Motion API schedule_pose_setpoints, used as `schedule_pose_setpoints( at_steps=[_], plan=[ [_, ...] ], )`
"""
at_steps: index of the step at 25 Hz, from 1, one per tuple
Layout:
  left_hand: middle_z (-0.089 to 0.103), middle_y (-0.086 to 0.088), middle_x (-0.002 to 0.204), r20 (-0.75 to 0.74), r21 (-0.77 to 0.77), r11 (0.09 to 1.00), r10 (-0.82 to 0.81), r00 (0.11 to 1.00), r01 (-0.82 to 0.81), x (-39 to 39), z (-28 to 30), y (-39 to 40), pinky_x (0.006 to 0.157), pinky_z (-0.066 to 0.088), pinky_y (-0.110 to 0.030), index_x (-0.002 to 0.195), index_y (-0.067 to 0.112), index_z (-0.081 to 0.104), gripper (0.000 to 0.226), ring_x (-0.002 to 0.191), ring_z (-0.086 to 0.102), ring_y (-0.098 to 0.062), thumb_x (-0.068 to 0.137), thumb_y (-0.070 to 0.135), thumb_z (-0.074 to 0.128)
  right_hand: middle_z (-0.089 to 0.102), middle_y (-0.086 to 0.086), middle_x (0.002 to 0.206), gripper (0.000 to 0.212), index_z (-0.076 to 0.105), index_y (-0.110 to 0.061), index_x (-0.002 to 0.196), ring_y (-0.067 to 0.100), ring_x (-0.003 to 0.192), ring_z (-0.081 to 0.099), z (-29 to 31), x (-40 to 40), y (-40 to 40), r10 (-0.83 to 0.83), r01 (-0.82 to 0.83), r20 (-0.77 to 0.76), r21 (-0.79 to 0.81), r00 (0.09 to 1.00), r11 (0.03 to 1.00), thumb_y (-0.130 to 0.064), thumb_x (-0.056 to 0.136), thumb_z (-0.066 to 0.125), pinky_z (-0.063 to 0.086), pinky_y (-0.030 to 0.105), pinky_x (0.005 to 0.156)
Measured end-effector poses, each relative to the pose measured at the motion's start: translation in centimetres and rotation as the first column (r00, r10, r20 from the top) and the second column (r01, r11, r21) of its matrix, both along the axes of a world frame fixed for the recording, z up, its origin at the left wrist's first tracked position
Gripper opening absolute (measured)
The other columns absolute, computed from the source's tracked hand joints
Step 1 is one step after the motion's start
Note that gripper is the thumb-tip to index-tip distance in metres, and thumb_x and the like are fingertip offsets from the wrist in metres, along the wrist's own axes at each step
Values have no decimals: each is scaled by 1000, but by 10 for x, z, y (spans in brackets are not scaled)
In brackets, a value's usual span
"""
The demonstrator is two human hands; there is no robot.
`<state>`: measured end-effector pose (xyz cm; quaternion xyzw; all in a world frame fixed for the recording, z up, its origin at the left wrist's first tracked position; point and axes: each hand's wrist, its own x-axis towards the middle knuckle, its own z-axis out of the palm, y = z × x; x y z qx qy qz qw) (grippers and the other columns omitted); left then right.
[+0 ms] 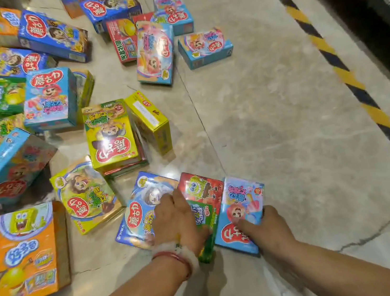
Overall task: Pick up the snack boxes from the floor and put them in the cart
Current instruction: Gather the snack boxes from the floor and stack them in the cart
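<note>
Three snack boxes lie side by side on the floor in front of me: a blue box (136, 213), a red and green box (201, 194) and a light blue and pink box (242, 199). My left hand (176, 222) lies over the blue box and the red and green box, fingers spread and thumb on the green part. My right hand (268, 229) grips the near right corner of the light blue and pink box, thumb on its top face. Several more snack boxes are scattered to the left and beyond. No cart is in view.
A yellow box pair (112, 137) stands just beyond my hands, an orange box (28, 256) at the left. A black and yellow striped line (344, 76) runs diagonally along the right, with a dark shelf base (370, 10) behind it. Bare tiled floor (285, 122) spreads to the right.
</note>
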<state>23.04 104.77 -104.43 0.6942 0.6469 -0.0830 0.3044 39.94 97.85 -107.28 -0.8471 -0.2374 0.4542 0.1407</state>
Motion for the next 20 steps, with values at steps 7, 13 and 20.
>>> schedule_pose_setpoints(
  at_steps=[7, 13, 20],
  plan=[
    [49, -5, 111, 173, -8, 986, 167, 971, -168, 0, -12, 16, 79, 29, -30, 112, 18, 44, 64, 109, 43, -24, 64, 40, 80, 75, 5, 91, 67, 71, -15, 99, 25, 82, 73, -9, 8, -4, -164, 208, -279, 134, 946, 969, -42, 41, 88, 57, 49, 81],
    [52, 2, 98, 336, -54, 977, 212, 918, -206, 3, 0, 12, 78, 39, -27, 116, 14, 50, 61, 98, 52, -21, 65, 27, 82, 75, 7, 94, 50, 65, -12, 108, 27, 82, 72, 0, 6, -15, -190, 260, -351, 163, 917, 952, -24, 64, 87, 57, 49, 79],
    [69, -1, 97, 500, -410, 857, 497, 709, -312, -18, 65, 7, 81, 53, -37, 114, 28, 47, 65, 87, 67, -20, 60, 30, 83, 72, 10, 98, 21, 59, -7, 106, 19, 74, 72, 68, 9, -18, -343, 383, -457, -7, 820, 924, 0, 87, 62, 59, 28, 60]
  ],
)
